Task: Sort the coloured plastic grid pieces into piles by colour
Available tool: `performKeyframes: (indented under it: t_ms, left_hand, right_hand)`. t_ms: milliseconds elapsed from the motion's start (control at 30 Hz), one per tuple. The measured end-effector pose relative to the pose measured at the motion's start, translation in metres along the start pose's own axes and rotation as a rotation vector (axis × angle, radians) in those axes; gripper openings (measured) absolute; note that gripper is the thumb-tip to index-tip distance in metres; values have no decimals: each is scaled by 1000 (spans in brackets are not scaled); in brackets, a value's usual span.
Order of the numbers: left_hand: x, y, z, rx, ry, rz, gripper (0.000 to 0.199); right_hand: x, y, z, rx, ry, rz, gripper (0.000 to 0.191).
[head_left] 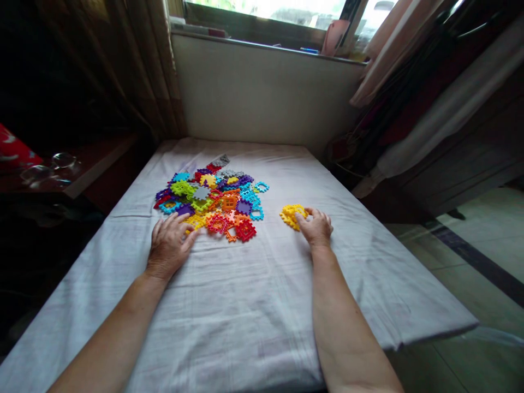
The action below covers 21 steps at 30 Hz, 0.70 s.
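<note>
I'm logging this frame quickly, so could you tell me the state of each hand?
Left hand: open, flat on the sheet, fingertips at the mixed pile.
Right hand: curled, fingers touching the yellow pieces.

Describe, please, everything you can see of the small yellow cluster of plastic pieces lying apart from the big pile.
The yellow cluster is a few flat, bright yellow, plastic-looking pieces with notched edges and cut-out openings, lying flat and overlapping on the white cloth. It sits to the right of the multicoloured pile, separated from it by bare cloth. The right hand rests beside it, fingertips touching its near right edge. How many pieces it holds cannot be told.
</note>
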<state>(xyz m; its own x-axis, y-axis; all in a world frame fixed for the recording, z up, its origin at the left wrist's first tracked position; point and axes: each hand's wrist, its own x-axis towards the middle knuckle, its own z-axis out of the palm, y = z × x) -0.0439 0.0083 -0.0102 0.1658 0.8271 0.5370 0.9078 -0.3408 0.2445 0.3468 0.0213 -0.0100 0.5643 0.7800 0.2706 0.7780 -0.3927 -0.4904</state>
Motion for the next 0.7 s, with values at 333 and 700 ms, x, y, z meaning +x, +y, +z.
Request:
performKeyframes:
  t_ms: [333, 700]
  left_hand:
    - [4, 10, -7, -173, 104, 75, 19]
    - [-1, 45, 7, -174, 19, 319, 15]
  right_hand:
    - [-14, -30, 4, 242, 156, -278, 25]
    - [-101, -109, 24, 871, -566, -510, 36]
